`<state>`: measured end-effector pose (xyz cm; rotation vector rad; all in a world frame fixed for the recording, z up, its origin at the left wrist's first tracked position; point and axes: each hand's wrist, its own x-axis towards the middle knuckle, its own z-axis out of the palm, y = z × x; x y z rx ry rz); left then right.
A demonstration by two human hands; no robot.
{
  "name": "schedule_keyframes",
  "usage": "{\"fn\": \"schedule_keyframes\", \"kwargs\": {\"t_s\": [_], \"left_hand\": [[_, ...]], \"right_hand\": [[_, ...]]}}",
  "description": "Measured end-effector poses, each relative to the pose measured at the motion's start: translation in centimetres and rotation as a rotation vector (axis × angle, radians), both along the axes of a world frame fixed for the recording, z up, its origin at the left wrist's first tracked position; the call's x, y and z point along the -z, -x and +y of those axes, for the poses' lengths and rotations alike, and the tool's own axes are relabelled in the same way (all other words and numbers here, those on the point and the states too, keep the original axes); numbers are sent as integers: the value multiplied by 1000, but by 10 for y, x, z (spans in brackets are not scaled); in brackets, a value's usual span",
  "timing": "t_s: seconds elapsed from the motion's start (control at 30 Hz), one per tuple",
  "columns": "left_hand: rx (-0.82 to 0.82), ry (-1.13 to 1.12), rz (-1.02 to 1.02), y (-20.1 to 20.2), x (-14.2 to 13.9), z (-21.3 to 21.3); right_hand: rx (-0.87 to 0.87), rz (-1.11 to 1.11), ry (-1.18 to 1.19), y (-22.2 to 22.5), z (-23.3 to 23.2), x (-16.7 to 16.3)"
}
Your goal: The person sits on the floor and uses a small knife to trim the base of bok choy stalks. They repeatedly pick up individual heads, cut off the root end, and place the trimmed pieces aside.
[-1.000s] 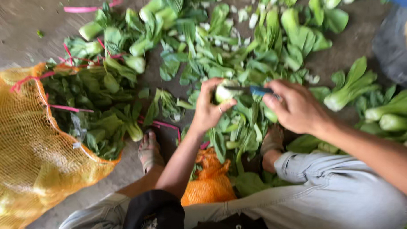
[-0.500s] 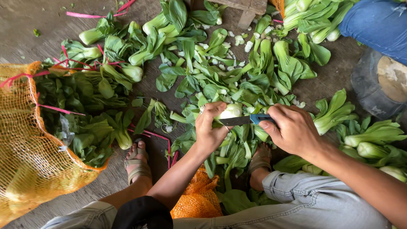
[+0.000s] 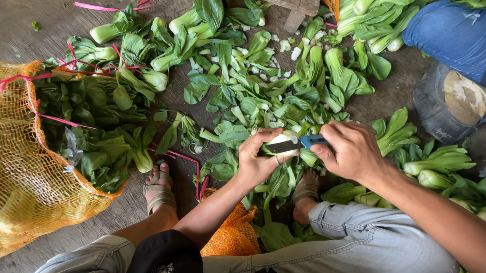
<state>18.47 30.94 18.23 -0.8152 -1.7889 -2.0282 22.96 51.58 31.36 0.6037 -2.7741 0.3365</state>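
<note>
In the head view, the left hand (image 3: 257, 160) was wrapped tightly around a bok choy head (image 3: 283, 142) just below picture centre, its pale base turned toward three o'clock. The right hand (image 3: 354, 151) was closed on a blue-handled knife (image 3: 297, 144), whose blade lay across that base. Cut leaves (image 3: 263, 98) covered the floor toward twelve o'clock. An orange mesh sack (image 3: 23, 176) spilling more greens lay at nine o'clock, and a sandalled foot (image 3: 159, 188) rested at seven.

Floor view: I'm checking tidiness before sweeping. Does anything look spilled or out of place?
Yes: loose leaves and pale cut stem bits lie scattered over the bare floor, and pink ties lie loose among the greens.
</note>
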Motion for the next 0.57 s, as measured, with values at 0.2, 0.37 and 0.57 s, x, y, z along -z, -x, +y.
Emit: {"fn": "schedule_keyframes", "kwargs": {"t_s": [0.2,0.37,0.57], "left_hand": [[71,-53,-5,-1,0,2],[-32,62,233,7,-10,-6],[-278,214,192,12,-3,-11]], "right_hand": [[20,2,-16,4,19,11],[335,-72,38,-1,30,12],[58,25,-11,-6,1,2]]}}
